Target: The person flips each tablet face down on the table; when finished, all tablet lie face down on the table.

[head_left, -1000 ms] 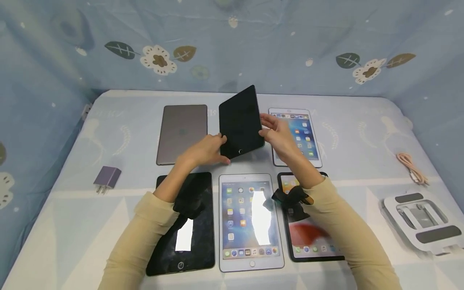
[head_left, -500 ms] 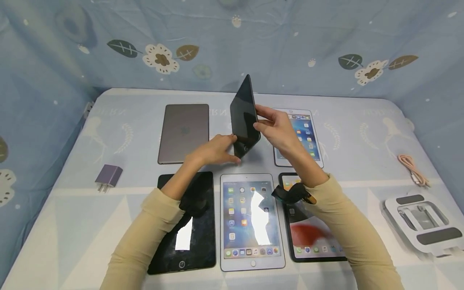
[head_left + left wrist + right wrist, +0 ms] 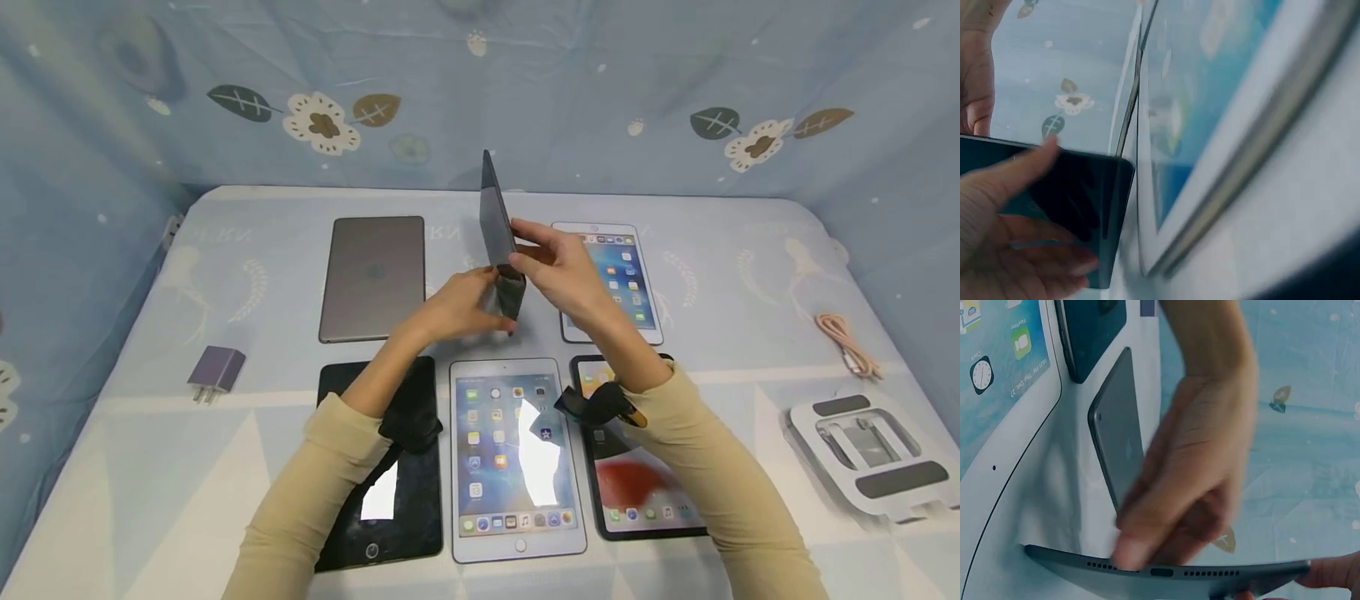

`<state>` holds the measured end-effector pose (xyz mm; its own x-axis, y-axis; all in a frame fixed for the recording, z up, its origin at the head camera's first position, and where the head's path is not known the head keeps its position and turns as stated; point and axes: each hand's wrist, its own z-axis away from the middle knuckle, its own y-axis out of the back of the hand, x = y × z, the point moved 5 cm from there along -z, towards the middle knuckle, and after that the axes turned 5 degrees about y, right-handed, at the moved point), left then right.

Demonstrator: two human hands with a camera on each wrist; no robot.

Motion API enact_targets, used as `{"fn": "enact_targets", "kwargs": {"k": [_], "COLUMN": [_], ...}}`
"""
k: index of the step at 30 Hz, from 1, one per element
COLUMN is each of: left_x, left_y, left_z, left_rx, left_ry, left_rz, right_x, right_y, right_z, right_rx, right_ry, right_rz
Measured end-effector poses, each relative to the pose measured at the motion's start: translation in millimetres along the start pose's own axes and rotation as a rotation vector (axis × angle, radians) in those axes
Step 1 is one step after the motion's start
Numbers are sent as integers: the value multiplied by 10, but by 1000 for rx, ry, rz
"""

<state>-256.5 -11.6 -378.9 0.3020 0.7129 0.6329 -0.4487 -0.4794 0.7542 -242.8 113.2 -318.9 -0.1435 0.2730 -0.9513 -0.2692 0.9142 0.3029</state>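
Note:
A dark tablet [image 3: 497, 221] stands nearly edge-on above the table in the head view, its screen side facing left. My right hand [image 3: 558, 268] pinches its right side between thumb and fingers. My left hand [image 3: 461, 307] touches the lower end, thumb and fingers spread and fairly straight; in the left wrist view they lie against the glossy dark face [image 3: 1079, 194]. The right wrist view shows the tablet's bottom edge [image 3: 1200, 572] with its port and speaker holes, the left thumb touching it. Part of my right hand [image 3: 1335, 575] appears at the right margin.
Around it lie a grey tablet [image 3: 375, 279] back up, a small white tablet [image 3: 626, 283], a black tablet [image 3: 382, 500], a larger white tablet [image 3: 517, 537] and a black-rimmed tablet [image 3: 637, 492]. Also here: a purple plug [image 3: 217, 368], a coiled cable [image 3: 847, 346] and a white stand [image 3: 866, 457].
The held tablet has turned from showing its screen to nearly edge-on, and its top has risen. My left hand has shifted right along with it; my right hand has moved slightly left.

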Motion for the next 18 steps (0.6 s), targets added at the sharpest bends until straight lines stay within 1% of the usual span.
{"fn": "enact_targets", "kwargs": {"k": [2,6,8,10,12,13,15,18], "left_x": [40,170,237,289,321,324,316,277], "left_y": [69,249,338,410,459,475,493,503], "left_z": [48,186,259,319,365,382,414,456], "left_rx": [33,122,163,188,192,187,174,158], "left_ry": [-9,-40,-47,-42,-29,-15,24,83], "left_rz": [41,82,74,50,25,10,-20,-53], "right_x": [20,66,97,140,196,231,315,463], "right_y": [-18,-51,-68,-87,-100,-110,-132,-162], "right_z": [-3,-5,-4,-8,-19,-28,-49,-77], "right_rx": [-14,-55,-92,-145,-204,-239,-315,-404], "right_ry": [-9,-23,-32,-46,-63,-75,-105,-163], "right_rz": [-5,-5,13,32,43,29,-21,-58]}}
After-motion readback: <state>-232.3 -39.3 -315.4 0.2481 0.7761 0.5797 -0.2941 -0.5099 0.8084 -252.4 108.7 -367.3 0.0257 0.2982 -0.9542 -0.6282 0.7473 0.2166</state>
